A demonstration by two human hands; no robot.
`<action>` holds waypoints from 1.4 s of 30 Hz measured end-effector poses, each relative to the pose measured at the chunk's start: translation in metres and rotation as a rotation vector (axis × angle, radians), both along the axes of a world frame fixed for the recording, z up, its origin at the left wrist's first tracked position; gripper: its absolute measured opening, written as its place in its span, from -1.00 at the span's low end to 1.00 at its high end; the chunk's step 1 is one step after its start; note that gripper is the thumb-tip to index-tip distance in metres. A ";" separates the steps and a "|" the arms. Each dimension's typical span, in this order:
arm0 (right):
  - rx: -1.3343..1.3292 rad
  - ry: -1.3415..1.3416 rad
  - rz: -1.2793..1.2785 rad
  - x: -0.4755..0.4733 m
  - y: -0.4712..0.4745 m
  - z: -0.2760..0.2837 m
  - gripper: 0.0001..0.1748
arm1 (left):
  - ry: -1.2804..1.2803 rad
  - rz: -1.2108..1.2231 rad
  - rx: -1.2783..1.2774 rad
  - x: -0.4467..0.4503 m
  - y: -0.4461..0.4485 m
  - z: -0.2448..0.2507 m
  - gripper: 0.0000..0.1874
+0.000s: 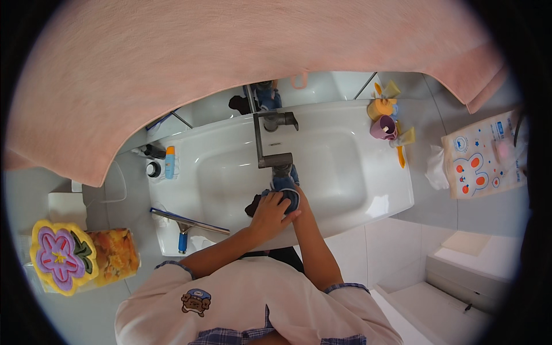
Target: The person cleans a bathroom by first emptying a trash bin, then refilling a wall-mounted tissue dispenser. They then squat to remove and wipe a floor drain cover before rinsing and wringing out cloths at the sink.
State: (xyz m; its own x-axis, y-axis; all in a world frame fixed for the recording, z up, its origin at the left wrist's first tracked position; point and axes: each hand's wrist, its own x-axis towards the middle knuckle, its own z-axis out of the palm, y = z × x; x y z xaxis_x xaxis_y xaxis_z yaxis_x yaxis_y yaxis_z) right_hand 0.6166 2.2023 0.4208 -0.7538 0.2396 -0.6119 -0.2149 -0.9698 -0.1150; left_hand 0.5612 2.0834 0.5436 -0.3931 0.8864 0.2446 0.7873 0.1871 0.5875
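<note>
Beneath the spout of a dark grey swivel faucet (276,161), both hands are on a blue shoe (290,195) with a pale rim, over the white washbasin (336,172). My left hand (268,212) lies across the shoe with its fingers curled on it. On the shoe's right side is my right hand (297,202), largely hidden behind the shoe and my left hand. A dark, blackish item (252,206) shows just left of the shoe; what it is cannot be told. Whether water runs from the spout is not visible.
A blue-handled squeegee (183,228) rests on the basin's left front rim. Bottles, among them a blue tube with orange cap (170,163), stand at back left. A purple cup (383,127) and yellow brush are at right. A pink towel (258,43) hangs over the mirror; tissues (478,159) hang right.
</note>
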 end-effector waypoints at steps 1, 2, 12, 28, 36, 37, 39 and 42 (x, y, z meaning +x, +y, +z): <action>0.040 -0.045 0.026 -0.004 0.000 -0.007 -0.49 | 0.047 -0.009 0.026 -0.002 -0.003 0.000 -0.65; 0.024 -0.016 0.073 -0.011 0.004 -0.013 -0.50 | -0.011 0.051 0.007 -0.006 -0.005 -0.001 -0.67; 0.000 0.022 0.120 -0.024 0.031 0.000 -0.61 | -0.217 0.700 0.121 -0.086 0.015 -0.043 -0.80; 0.178 -0.129 -0.295 0.071 0.068 -0.021 -0.68 | 0.120 -0.116 -0.670 -0.075 0.032 -0.215 -0.28; 0.123 -0.159 -0.265 0.071 0.059 -0.012 -0.71 | 0.046 -0.169 -0.522 -0.073 0.025 -0.218 -0.40; 0.136 -0.165 -0.274 0.070 0.059 -0.012 -0.72 | 0.059 -0.164 -0.492 -0.072 0.027 -0.217 -0.42; 0.112 -0.155 -0.272 0.068 0.060 -0.014 -0.73 | -0.040 -0.089 -0.562 -0.069 0.034 -0.216 -0.46; 0.069 -0.127 -0.259 0.065 0.062 -0.019 -0.73 | 0.085 -0.130 -0.523 -0.071 0.047 -0.204 -0.49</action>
State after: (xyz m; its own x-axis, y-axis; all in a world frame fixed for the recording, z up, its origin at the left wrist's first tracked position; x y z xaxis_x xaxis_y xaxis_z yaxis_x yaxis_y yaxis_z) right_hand 0.6816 2.2640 0.4018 -0.5802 0.4584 -0.6733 -0.4343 -0.8734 -0.2204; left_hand 0.4906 2.1306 0.3397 -0.2698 0.9383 -0.2163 0.8643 0.3350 0.3752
